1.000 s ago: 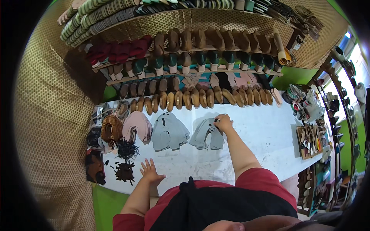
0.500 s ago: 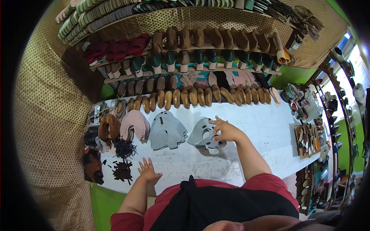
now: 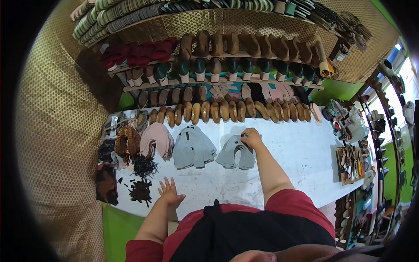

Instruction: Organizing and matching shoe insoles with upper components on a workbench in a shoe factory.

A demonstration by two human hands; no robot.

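Toward the middle of the white table lies a small stack of grey, horseshoe-shaped shoe uppers [image 3: 228, 153]. My right hand [image 3: 251, 138] is at its upper right edge, fingertips bent together on the top piece; the fingers partly cover that edge. A larger pile of grey uppers [image 3: 183, 150] with dark marks at the top sits just to the left. My left hand [image 3: 170, 193] hovers near the table's front edge with its fingers spread and nothing in it. Close to it are dark short strips [image 3: 140, 191] in a loose heap.
Pink uppers [image 3: 156, 139], brown woven uppers [image 3: 127, 140] and black shreds [image 3: 144, 166] stand at the left. Wooden shoe lasts [image 3: 216, 112] line the table's back, below loaded shelves. A tool tray [image 3: 350, 162] is at the right edge.
The grey upper that was lifted and bent at my right hand now lies flat on the stack. My right hand has moved up to its top edge, fingers drawn together. My left hand stays nearly still.
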